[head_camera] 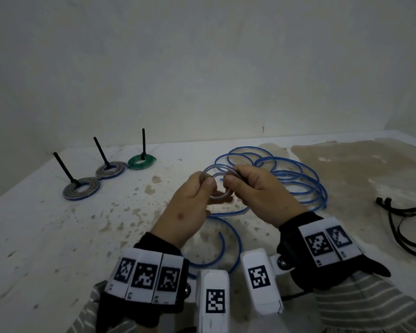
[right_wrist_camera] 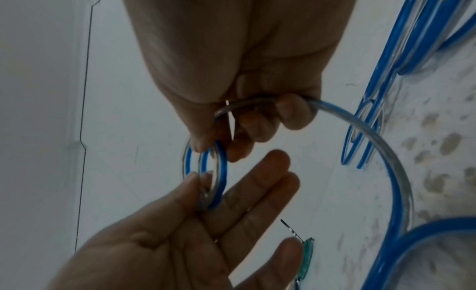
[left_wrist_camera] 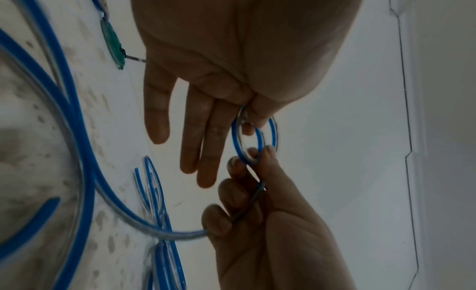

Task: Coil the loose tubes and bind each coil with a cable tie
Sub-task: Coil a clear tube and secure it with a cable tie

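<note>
Above a stained table [head_camera: 58, 236], both hands pinch a small coil [head_camera: 216, 186] of blue tube [head_camera: 298, 183]: left hand [head_camera: 190, 207] by thumb and apparently forefinger, right hand [head_camera: 259, 195] with fingers curled.

Three bound coils [head_camera: 108, 173] lie far left on the table [head_camera: 46, 236]. The loose tube [head_camera: 296, 181] sprawls behind the hands, with spare cable ties [head_camera: 404, 224] at the right.

Loose blue tube [head_camera: 296, 181] crowds my two o'clock; tied coils [head_camera: 81, 188] block ten; bare tabletop [head_camera: 58, 236] lies at nine.
</note>
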Motion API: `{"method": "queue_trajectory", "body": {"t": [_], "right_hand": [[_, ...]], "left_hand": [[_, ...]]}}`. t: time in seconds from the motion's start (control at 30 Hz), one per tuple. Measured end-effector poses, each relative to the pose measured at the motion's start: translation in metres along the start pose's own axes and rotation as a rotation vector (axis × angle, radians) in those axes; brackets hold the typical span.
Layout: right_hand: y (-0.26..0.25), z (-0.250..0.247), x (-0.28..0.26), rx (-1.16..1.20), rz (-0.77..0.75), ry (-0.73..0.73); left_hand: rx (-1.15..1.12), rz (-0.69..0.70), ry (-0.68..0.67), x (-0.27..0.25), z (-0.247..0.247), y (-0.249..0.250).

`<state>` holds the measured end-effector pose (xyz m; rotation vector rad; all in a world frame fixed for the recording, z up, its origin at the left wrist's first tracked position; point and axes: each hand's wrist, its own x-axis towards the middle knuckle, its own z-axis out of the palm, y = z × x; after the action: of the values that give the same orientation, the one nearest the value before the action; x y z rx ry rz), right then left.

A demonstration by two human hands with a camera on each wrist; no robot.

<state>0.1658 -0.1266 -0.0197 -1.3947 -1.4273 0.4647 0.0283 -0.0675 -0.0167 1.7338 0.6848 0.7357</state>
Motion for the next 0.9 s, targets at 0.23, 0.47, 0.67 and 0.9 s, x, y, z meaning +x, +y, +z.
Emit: {"method": "queue_trajectory", "body": {"t": [0.23,0.47,0.67,0.9], "right_hand": [[0.0,0.002,-0.002,-0.272,0.003,-0.137],[-0.003,0.008,-0.004,-0.253,0.011,-0.17],[-0.002,0.002,-0.003,-0.134,0.006,-0.123],[-0.004,-0.021,-0.003,-0.099,0.026,0.045]], "left_hand": [[0.174,0.145,-0.003,-0.001,-0.026,0.002],[0.188,0.004,-0.125,-0.003,-0.029,0.002],[0.152,-0.005,-0.12,-0.002,-0.027,-0.003],[0.022,-0.052,-0.213,-0.004,-0.019,0.002]]}}
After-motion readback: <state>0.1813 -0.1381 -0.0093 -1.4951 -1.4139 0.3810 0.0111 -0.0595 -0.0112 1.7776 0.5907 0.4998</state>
